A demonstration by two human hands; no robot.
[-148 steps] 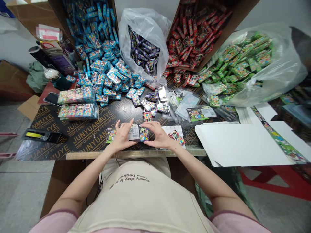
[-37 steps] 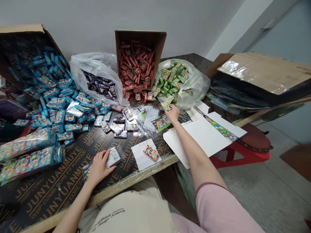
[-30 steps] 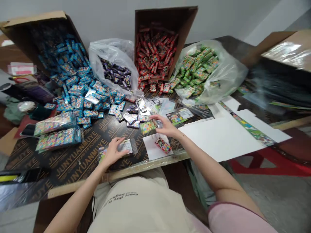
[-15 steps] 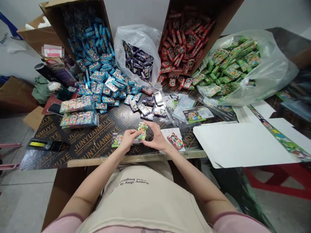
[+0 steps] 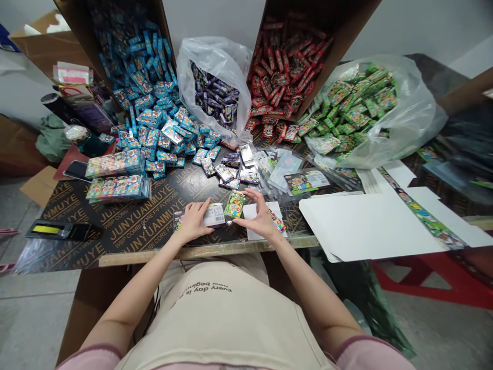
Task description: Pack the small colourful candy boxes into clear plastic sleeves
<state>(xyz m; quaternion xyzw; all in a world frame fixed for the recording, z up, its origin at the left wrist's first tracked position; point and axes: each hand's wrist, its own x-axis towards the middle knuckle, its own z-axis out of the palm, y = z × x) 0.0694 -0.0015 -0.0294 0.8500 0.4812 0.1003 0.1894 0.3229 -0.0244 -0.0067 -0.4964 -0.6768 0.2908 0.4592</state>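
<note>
My right hand (image 5: 260,218) has a small green printed box (image 5: 234,204) between its thumb below and its fingertips above, close over the table. To its left, my left hand (image 5: 193,222) lies flat with fingers spread on a printed card packet (image 5: 214,215) with a barcode, covering its middle. Partly hidden behind my right hand, a small red box (image 5: 277,222) rests on a white card (image 5: 251,232) near the table's front edge.
Blue boxes (image 5: 154,139) spill from a carton. Behind stand a bag of purple boxes (image 5: 215,95), a carton of red boxes (image 5: 275,77) and a bag of green boxes (image 5: 358,108). White card sheets (image 5: 346,226) lie right; wrapped packs (image 5: 115,188) and a tape-like black tool (image 5: 57,229) lie left.
My left hand has let go of the green box and moved left onto the card packet. My right hand has shifted right with the green box, now partly covering the red box.
</note>
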